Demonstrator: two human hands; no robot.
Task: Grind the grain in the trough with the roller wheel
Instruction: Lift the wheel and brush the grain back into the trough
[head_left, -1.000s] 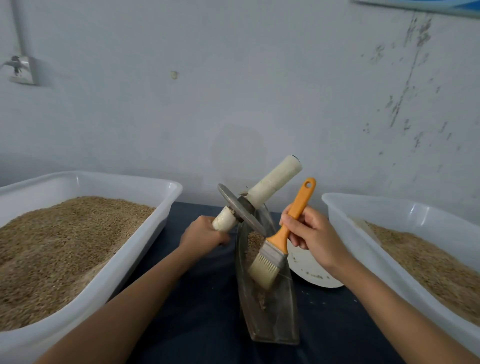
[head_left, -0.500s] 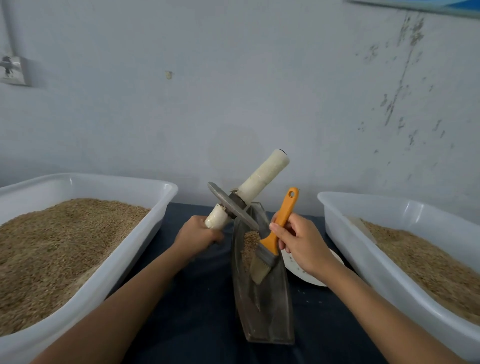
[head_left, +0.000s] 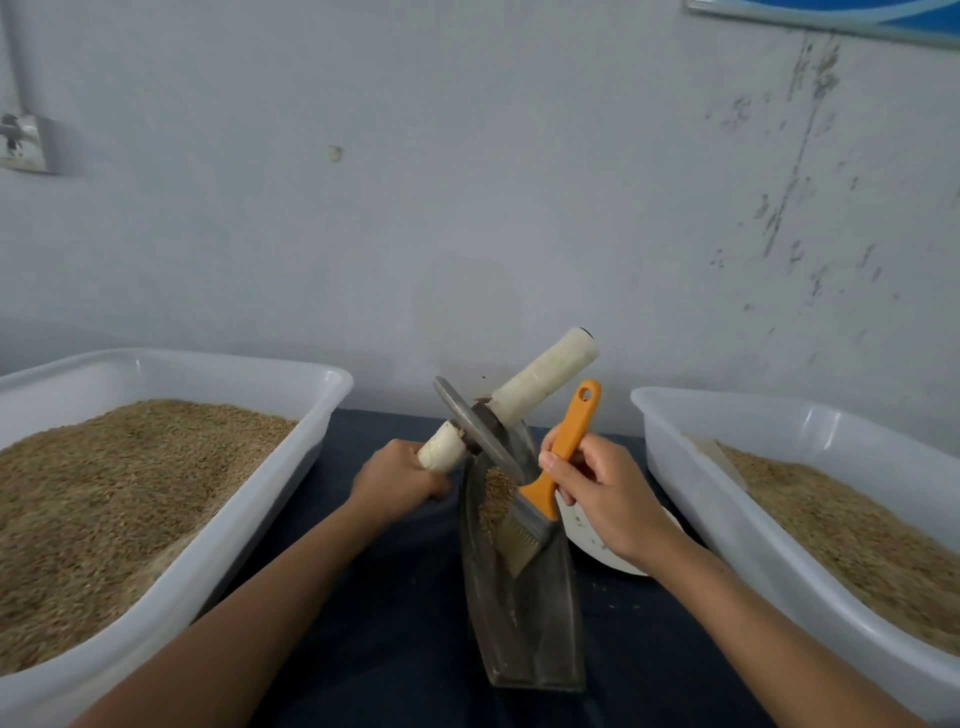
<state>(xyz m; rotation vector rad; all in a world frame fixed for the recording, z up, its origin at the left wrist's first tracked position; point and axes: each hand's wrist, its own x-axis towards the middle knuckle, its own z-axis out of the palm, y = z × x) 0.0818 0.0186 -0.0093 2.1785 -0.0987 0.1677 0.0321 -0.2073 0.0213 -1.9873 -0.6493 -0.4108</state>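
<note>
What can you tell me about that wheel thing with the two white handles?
The roller wheel is a thin grey disc, metal by its look, on an axle with a pale, cloth-like wrapped handle on each side. It is tilted, its far handle pointing up and to the right, free of any hand. The left hand grips the near handle. The disc's lower edge sits at the far end of the trough, above a small heap of grain.

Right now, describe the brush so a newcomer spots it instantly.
Between the two white plastic tubs of grain stands a narrow grey metal trough on the dark cloth. Over its far end the right hand holds the flat paintbrush, bristles down in the trough. Its orange handle is the only bright colour there.
</note>
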